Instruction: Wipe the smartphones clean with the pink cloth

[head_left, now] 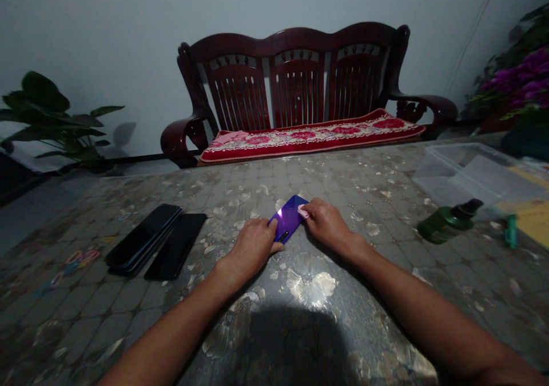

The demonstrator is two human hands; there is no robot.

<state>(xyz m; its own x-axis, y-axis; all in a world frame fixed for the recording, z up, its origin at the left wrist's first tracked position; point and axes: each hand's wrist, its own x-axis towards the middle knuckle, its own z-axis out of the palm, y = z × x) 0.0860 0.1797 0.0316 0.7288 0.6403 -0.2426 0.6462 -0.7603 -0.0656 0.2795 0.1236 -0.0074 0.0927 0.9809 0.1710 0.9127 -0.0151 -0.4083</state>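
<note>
A shiny purple smartphone (288, 220) lies back side up at the middle of the table, its camera strip toward the near end. My left hand (256, 242) grips the phone's left and near edge, with the thumb on its back. Pinched in the fingers of my right hand (326, 223) is a small pale pink cloth (303, 211), pressed against the phone's right side. Left of my hands lie a stack of dark phones (143, 240) and one black phone (176, 247) beside it.
On the right are a green spray bottle (448, 221) lying on its side, a small green clip-like item (510, 231) and a clear plastic box (467, 171). Colourful bands (77, 258) lie at the far left. A wooden bench (295, 88) stands behind the patterned table (240, 180).
</note>
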